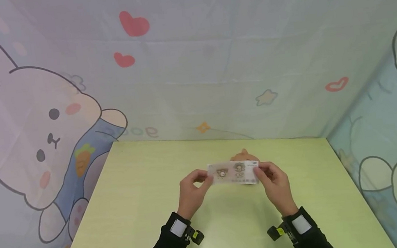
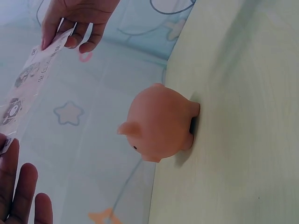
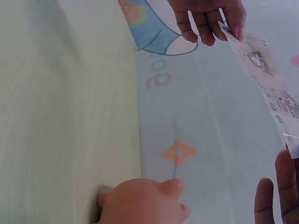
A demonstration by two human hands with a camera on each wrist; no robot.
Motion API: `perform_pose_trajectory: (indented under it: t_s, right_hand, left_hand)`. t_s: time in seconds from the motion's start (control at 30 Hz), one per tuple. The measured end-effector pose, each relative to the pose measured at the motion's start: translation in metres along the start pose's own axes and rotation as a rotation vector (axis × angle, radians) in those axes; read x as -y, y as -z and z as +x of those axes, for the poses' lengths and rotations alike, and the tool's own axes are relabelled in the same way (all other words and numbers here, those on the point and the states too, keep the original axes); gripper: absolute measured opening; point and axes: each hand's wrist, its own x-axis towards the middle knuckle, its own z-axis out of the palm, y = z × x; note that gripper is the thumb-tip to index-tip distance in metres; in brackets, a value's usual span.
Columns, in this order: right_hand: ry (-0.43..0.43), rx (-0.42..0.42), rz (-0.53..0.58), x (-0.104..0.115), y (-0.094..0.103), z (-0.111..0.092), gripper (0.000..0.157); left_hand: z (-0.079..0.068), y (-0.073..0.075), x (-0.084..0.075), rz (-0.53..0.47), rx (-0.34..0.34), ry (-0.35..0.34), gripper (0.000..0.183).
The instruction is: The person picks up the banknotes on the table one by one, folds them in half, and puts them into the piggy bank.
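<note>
Both hands hold a pale pinkish-white banknote [image 1: 231, 173] stretched flat in the air above the table. My left hand [image 1: 191, 193] pinches its left end between thumb and fingers. At the opposite end, my right hand [image 1: 276, 184] has a similar pinch. Printed figures and a "20" show on the note's face. Beyond it, partly covered by the note in the head view, a piggy bank [image 1: 244, 155] stands upright on the table. In the left wrist view the orange-pink piggy bank [image 2: 161, 122] shows whole, with its ears, snout and short legs; the right wrist view cuts it off.
The light yellow-green table [image 1: 146, 180] reaches back to a cloth backdrop [image 1: 192, 71] with cartoon rabbits, hearts and stars. A second backdrop side [image 1: 381, 126] runs along the right. Small cameras are strapped to both wrists over black sleeves.
</note>
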Motion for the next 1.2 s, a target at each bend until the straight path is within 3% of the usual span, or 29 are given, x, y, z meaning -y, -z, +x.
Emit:
perform_pose_trajectory:
  t_s: [0.2,0.33,0.57,0.7,0.8,1.03,1.2]
  right_hand:
    - [-0.033,-0.04,-0.006,-0.008,-0.004,0.001,0.011]
    - [-0.036,-0.066,-0.057,-0.014,-0.007,0.001,0.009]
    - [-0.03,-0.075,-0.087,-0.027,-0.01,0.001,0.006]
    - [-0.025,-0.082,-0.08,-0.05,-0.011,0.003,0.005]
    - [-0.007,-0.092,-0.077,-0.062,-0.013,0.003,0.005]
    - [0.172,-0.132,-0.155,-0.064,-0.022,0.004,0.005]
    - [0.31,-0.124,-0.208,-0.067,-0.03,0.005,0.012]
  left_hand:
    - [0.0,-0.002,-0.001,0.018,-0.047,-0.036,0.005]
    - [0.0,-0.005,0.001,0.119,-0.096,-0.145,0.005]
    - [0.001,-0.006,0.006,0.51,-0.145,-0.47,0.005]
    - [0.001,-0.003,0.006,0.727,-0.122,-0.633,0.005]
    - [0.0,-0.002,0.004,0.841,-0.084,-0.711,0.005]
    - [-0.001,-0.006,0.0,0.972,-0.048,-0.776,0.009]
    - [-0.001,-0.013,-0.006,0.93,-0.065,-0.765,0.006]
